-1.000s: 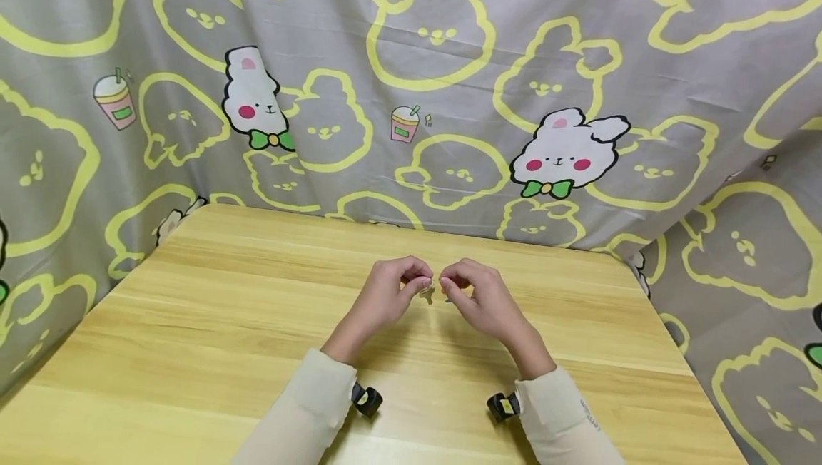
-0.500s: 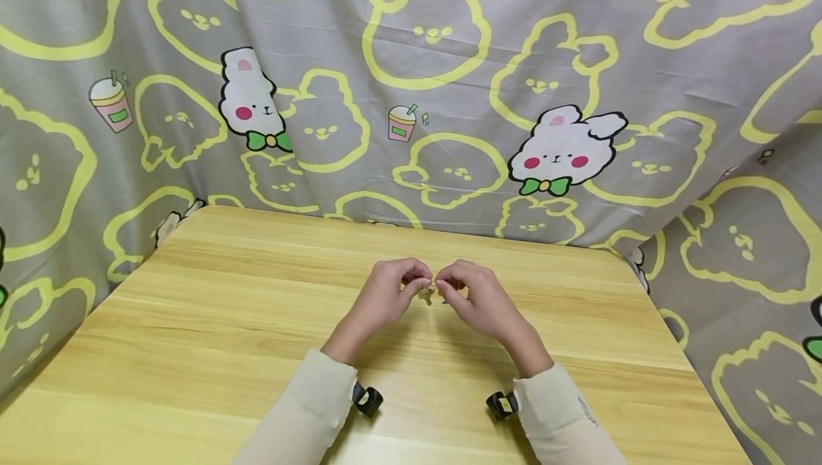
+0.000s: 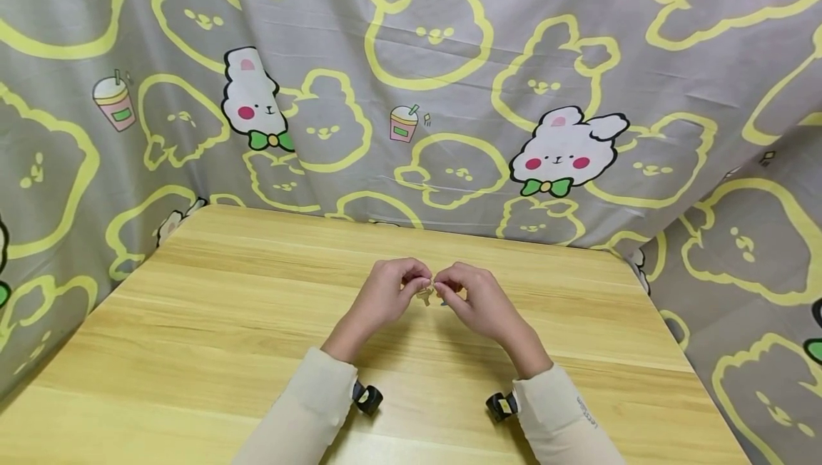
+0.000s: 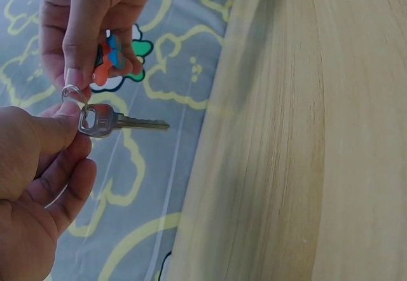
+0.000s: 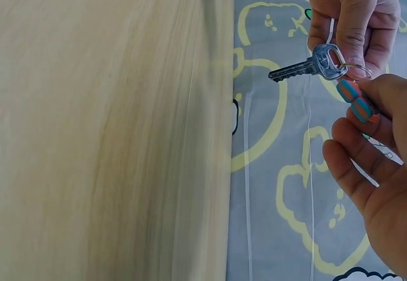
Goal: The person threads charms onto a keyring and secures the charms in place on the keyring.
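Above the table, my left hand point(image 3: 388, 290) and right hand point(image 3: 478, 297) meet fingertip to fingertip. Between them is a thin metal key ring point(image 4: 74, 94); thumb and fingers of the left hand pinch one side, and those of the right hand pinch the opposite side. A silver-coloured key point(image 4: 121, 122) hangs from the ring, its toothed blade pointing away from the fingers. Beneath the right fingers dangles a small orange and blue charm point(image 5: 356, 100), partly covered by that hand. The part of the ring under the fingertips is hidden.
A wood-grain table point(image 3: 225, 351) spreads under both hands. Grey curtain point(image 3: 347, 30) with yellow cartoon outlines encloses its back and sides. Black wrist cameras sit at both cuffs, the left camera point(image 3: 368, 401) and the right camera point(image 3: 501, 406).
My right hand has shifted slightly left, narrowing the gap to the left fingertips. The key has swung a little to the left. The left hand stays in place.
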Available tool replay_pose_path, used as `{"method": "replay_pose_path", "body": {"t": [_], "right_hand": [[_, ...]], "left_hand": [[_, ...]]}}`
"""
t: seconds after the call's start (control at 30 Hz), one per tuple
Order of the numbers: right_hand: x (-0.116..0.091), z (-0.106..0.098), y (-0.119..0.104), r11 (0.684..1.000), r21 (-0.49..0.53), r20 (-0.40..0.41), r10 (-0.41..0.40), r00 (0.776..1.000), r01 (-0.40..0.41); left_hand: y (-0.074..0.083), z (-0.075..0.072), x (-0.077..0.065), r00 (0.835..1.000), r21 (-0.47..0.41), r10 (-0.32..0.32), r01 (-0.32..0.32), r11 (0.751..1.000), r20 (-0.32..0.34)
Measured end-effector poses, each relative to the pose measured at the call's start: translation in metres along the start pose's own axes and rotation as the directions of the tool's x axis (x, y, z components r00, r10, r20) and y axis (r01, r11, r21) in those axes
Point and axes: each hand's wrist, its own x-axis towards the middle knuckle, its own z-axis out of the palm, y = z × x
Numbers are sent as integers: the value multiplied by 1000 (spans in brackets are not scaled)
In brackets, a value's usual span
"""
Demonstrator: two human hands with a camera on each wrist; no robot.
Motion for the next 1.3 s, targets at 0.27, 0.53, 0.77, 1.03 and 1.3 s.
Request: {"method": "replay_pose_path", "body": {"t": [0.27, 0.53, 0.77, 1.03, 1.3], "right_hand": [[1, -1, -1, 1000, -1, 10, -7, 1000, 7], [2, -2, -2, 1000, 3, 10, -1, 1000, 1], [2, -2, -2, 1000, 12, 15, -9, 1000, 9], [1, 0, -2, 996, 76, 19, 49, 999, -50], [2, 2, -4, 985, 144, 3, 98, 995, -97]], "left_hand": [[-2, -1, 1, 1000, -4, -5, 5, 1000, -13], [-1, -2, 1, 1000, -6, -9, 9, 1000, -15], [-2, -3, 1, 1000, -27, -17, 16, 999, -14], [-2, -2, 1, 998, -88, -42, 39, 995, -40], [1, -2, 1, 997, -120, -43, 34, 992, -65]]}}
